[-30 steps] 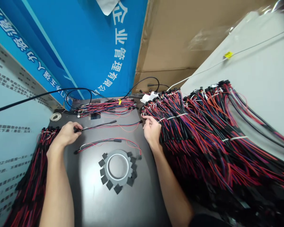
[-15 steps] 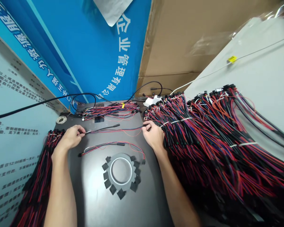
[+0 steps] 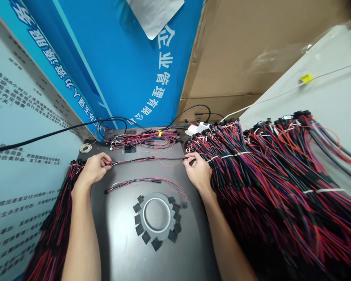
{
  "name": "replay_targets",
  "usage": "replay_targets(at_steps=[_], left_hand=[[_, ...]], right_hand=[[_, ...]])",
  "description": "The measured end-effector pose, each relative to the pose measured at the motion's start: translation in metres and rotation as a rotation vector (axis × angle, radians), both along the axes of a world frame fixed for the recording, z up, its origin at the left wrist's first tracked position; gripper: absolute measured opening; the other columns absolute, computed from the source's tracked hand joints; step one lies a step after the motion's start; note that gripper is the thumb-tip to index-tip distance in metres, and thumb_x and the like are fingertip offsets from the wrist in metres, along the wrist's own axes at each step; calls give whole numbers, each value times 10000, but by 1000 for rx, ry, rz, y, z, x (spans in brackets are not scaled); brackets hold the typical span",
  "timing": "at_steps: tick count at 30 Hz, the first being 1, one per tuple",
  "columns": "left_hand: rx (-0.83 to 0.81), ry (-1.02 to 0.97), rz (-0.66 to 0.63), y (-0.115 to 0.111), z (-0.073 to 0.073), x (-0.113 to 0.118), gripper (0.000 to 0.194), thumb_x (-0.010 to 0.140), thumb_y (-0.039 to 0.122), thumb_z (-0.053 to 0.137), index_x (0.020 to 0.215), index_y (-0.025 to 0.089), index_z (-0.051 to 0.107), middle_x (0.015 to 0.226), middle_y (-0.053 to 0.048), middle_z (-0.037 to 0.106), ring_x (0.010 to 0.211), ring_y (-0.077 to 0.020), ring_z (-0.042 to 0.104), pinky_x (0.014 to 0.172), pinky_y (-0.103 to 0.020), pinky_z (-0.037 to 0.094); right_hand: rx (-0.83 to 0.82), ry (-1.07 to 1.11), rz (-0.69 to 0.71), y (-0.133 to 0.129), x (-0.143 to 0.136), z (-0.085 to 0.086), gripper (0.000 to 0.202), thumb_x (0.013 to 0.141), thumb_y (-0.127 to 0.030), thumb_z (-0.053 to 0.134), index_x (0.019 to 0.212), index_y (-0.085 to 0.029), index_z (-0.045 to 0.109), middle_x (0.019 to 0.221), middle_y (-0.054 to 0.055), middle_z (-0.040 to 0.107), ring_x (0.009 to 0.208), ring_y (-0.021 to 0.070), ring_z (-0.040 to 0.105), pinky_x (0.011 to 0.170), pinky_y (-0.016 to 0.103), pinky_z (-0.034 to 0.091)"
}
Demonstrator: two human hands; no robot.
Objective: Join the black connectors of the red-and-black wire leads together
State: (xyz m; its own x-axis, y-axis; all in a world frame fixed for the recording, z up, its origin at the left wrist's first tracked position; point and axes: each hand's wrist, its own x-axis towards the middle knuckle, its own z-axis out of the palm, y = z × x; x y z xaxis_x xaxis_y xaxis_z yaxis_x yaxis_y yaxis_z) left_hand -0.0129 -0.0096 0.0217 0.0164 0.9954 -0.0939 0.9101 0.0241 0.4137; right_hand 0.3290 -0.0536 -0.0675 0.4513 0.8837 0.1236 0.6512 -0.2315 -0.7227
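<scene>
A thin wire harness [image 3: 148, 159] with red and black wires stretches nearly straight between my two hands, above the dark grey tabletop [image 3: 125, 242]. My left hand [image 3: 98, 168] pinches its left end. At the other end, the fingertips of my right hand [image 3: 196, 168] are closed on it. What sits inside each pinch is covered by the fingers. Nearer to me, a second wire harness [image 3: 144, 180] lies in a shallow arc, with a dark connector at each end. Below it is a round grey ring [image 3: 157, 214] with several black square tabs around its rim.
A pile of harnesses [image 3: 146, 138] lies at the back. Large tied bundles [image 3: 269, 168] crowd the right side, and another bundle [image 3: 57, 222] hangs at the left. A coiled white cord [image 3: 85, 148] rests at the back left corner. Blue panel [image 3: 128, 58] and cardboard [image 3: 231, 50] stand behind.
The harness between my hands has become straighter, and its loose black branch now lies along the other wires. The camera view has shifted, moving everything slightly right in the picture.
</scene>
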Motion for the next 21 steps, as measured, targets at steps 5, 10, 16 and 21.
replay_targets(at_steps=[5,10,16,21], left_hand=[[-54,-4,18,0,-1,2,145,621,176,662,763,192,634,725,-19,678,697,-188,613,685,-290,477],[-66,-8,6,0,-2,2,146,633,198,654,778,189,642,723,-26,683,699,-196,625,684,-292,480],[-94,-3,21,-2,3,3,153,675,245,611,806,193,673,637,-7,660,684,-207,638,684,-289,473],[-81,8,33,-3,5,4,181,679,225,564,803,192,692,650,-11,669,665,-200,631,684,-278,464]], right_hand=[[28,-1,0,0,0,-3,244,787,-279,540,978,-230,683,847,6,710,658,145,537,622,240,281],[32,-5,1,0,1,-5,254,787,-279,532,986,-234,685,861,8,715,690,153,560,633,241,294],[66,23,17,1,2,-6,272,801,-326,519,991,-226,687,866,22,713,722,162,589,649,246,330],[86,103,44,2,4,-6,303,833,-394,505,990,-207,683,847,31,708,626,135,544,639,240,353]])
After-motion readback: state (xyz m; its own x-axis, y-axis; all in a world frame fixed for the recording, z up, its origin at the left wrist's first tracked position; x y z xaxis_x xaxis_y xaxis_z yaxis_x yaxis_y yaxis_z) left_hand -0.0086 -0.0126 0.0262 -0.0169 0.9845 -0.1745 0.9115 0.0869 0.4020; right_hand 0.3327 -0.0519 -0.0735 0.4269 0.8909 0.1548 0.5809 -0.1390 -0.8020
